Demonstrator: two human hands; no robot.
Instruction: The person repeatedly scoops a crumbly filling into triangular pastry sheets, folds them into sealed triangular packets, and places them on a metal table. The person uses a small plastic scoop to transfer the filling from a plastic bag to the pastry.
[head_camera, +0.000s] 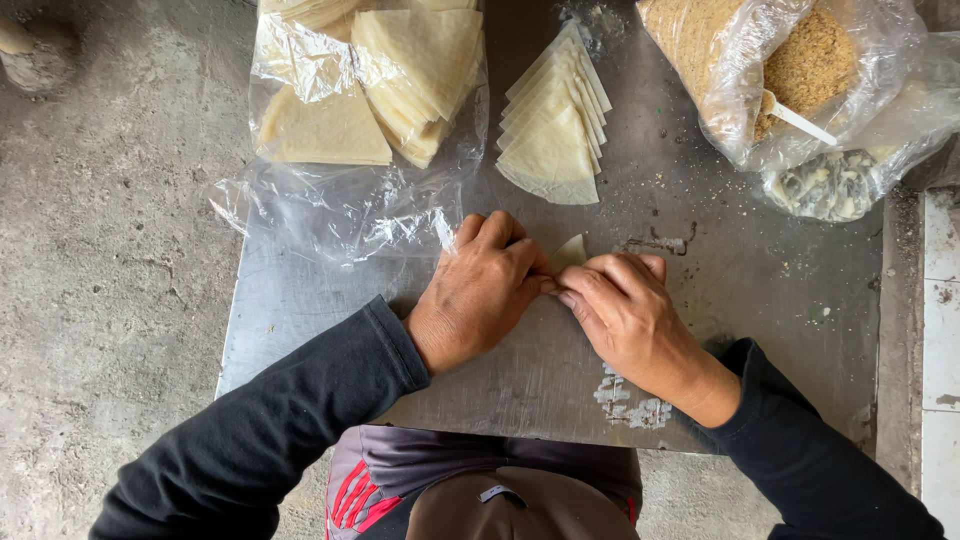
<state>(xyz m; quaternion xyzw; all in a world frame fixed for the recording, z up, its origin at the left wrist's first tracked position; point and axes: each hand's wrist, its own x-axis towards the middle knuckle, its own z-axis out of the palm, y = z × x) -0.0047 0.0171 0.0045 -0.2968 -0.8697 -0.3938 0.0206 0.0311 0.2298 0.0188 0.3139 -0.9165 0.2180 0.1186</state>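
While we press a pale dough wrapper (570, 252) against the metal tabletop (760, 270), only its pointed tip shows between our fingers. Our left hand (480, 290) is curled shut over the wrapper's near side, and our right hand (625, 310) is closed on it too, fingertips meeting the left. Just beyond lies a fanned stack of triangular wrappers (555, 125) on the bare metal. To its left, a clear plastic bag (340, 200) lies open with more triangular wrappers (400, 75) piled in it. At far right, a clear bag (740, 110) holds brown crumbs (815, 60) with a white spoon (795, 115) in them; a second bag (830, 185) beside it holds something pale and dark we cannot identify.
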